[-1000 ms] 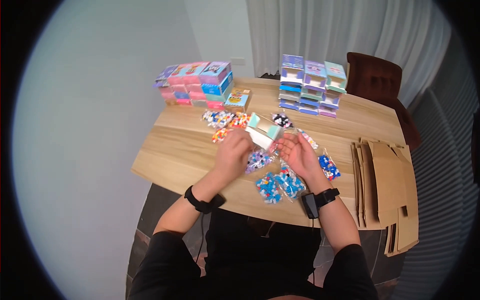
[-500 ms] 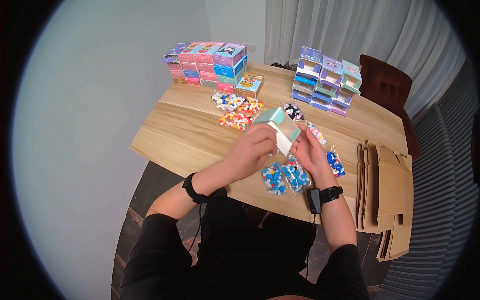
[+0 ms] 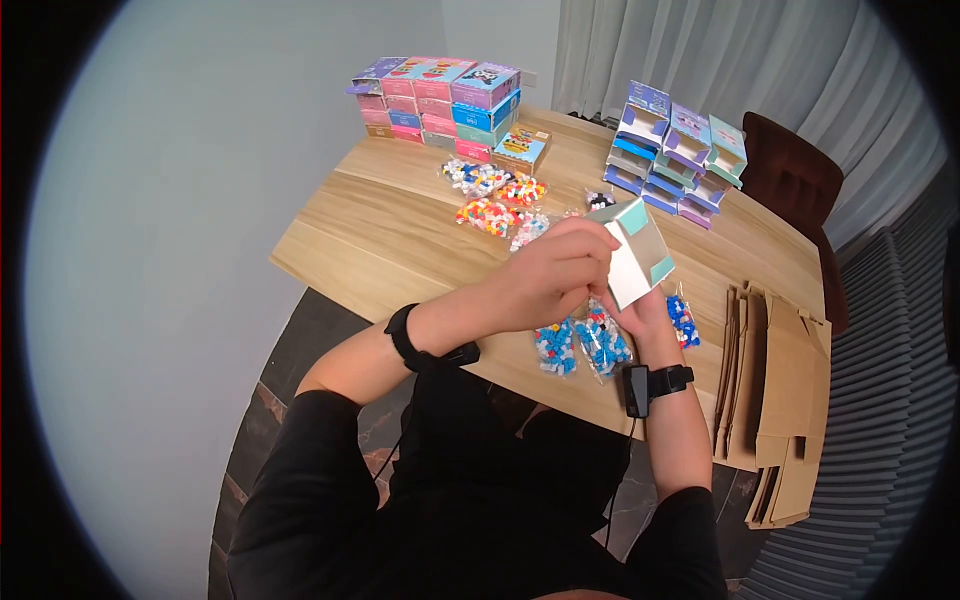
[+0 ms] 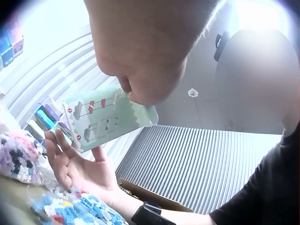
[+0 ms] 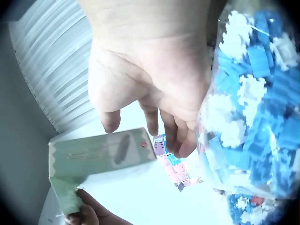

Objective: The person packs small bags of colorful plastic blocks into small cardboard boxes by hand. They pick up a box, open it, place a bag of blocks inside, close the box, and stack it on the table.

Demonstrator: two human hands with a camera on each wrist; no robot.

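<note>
My left hand pinches a small mint-green cardboard box by one edge and holds it tilted above the table. The box's open end, with white inner walls and green flaps, faces up in the head view. Printed building steps show on the box's side in the left wrist view. My right hand is just below the box, palm up, its fingers loosely spread beside a corner. Under the hands lie clear bags of blue and white building bricks.
Further bags of coloured bricks lie at centre left. Stacked pink and purple boxes stand at the back left, open-fronted boxes at the back right. Flattened brown cardboard leans at the right edge, near a brown chair.
The box has moved right with my left hand and turned, its white side now toward me. My right hand has come partly beneath it. The head view has shifted.
</note>
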